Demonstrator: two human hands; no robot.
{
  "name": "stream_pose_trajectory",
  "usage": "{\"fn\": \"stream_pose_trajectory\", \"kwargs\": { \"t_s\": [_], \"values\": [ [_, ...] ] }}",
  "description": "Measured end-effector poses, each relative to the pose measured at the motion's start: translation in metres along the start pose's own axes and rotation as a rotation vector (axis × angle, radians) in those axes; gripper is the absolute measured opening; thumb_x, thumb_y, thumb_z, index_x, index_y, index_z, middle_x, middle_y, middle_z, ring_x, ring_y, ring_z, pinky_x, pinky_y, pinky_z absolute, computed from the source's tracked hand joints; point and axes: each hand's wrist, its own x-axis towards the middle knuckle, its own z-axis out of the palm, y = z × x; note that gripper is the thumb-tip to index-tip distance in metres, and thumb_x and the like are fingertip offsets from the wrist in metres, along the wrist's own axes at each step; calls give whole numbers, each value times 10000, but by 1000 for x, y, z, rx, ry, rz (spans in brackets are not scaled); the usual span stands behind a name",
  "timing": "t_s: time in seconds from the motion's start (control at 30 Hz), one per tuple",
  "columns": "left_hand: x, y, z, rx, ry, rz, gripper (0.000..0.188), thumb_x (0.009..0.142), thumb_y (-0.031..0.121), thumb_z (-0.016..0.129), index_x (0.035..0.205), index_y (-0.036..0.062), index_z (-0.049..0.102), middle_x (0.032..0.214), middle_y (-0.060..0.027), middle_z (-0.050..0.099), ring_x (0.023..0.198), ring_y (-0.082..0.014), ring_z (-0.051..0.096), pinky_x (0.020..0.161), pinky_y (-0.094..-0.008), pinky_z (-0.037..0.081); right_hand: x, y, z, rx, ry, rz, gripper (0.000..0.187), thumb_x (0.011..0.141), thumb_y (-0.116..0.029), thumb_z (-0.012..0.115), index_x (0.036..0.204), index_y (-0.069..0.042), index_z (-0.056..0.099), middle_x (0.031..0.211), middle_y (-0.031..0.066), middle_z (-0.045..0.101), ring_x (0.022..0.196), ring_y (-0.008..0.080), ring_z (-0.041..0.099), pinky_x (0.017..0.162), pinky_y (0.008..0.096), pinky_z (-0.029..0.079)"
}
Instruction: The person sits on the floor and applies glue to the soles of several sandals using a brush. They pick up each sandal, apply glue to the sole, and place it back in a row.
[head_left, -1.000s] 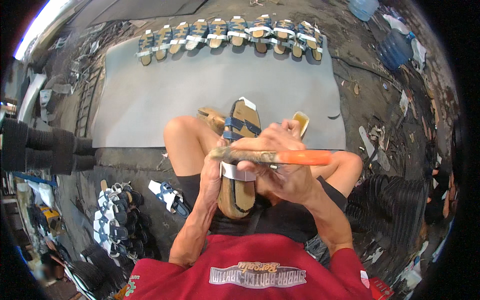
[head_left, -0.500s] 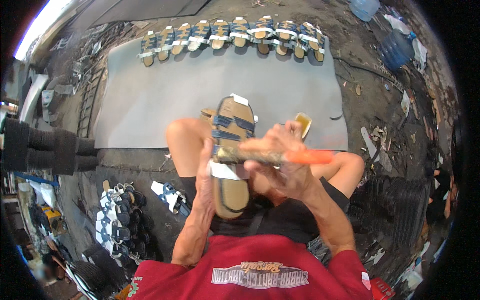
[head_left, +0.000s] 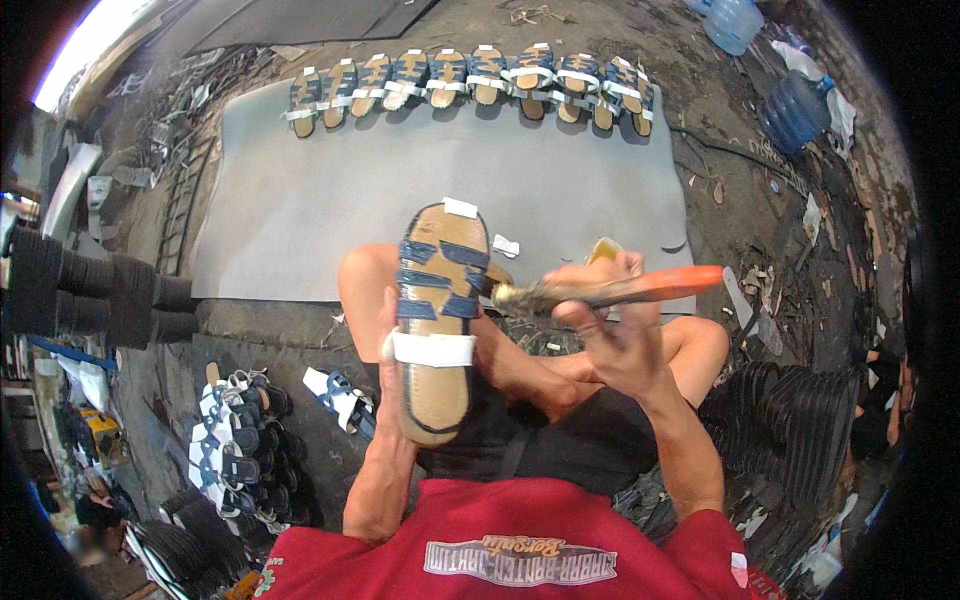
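Note:
My left hand (head_left: 391, 390) grips the edge of a sandal (head_left: 438, 402), held upright over my lap. The sandal has a tan footbed, dark blue crossed straps, a broad white strap and a white tag at the toe. In my right hand (head_left: 618, 325) is a brush (head_left: 680, 284) with an orange handle. Its yellowish bristle end points at the sandal's straps, a small gap away. Beyond the right hand, a small container (head_left: 603, 249) of amber stuff is partly hidden by the fingers. Part of another tan piece shows behind the held sandal.
A grey sheet (head_left: 320, 200) covers the ground ahead, with several similar sandals (head_left: 445, 92) along its far edge. Left lie a loose sandal (head_left: 345, 398) and a heap of sandals (head_left: 235, 435). Dark sole stacks (head_left: 785, 425) stand right; blue water jugs (head_left: 795, 110) lie far right.
My right hand has drawn the brush rightward, off the sandal's straps. The sandal has shifted slightly left and its straps are now uncovered.

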Motion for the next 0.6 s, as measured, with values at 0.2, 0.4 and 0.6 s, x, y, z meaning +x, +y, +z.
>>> {"fn": "stream_pose_trajectory", "kwargs": {
  "t_s": [0.2,0.4,0.6],
  "values": [
    [3,-11,21,-122,159,-105,596,1065,571,437,1266,44,629,1005,-70,736,771,-172,733,648,-308,626,4,-9,32,-12,-39,-125,191,958,-275,728,1114,-164,738,1129,16,745,851,219,599,890,437,359],
    [8,-2,4,-36,-1,-174,671,1058,585,434,1304,-15,605,1056,-164,732,805,-231,752,714,-339,655,19,-18,-4,168,74,120,233,934,-326,762,1048,-125,735,1098,-14,752,848,201,616,868,395,363],
    [8,-5,16,-20,235,-119,624,1054,594,428,1274,48,633,1002,-148,756,730,-236,760,599,-337,657,9,0,5,-210,-69,-134,287,984,-305,710,1132,-59,714,1025,42,724,780,245,577,872,404,418]
  ]
}}
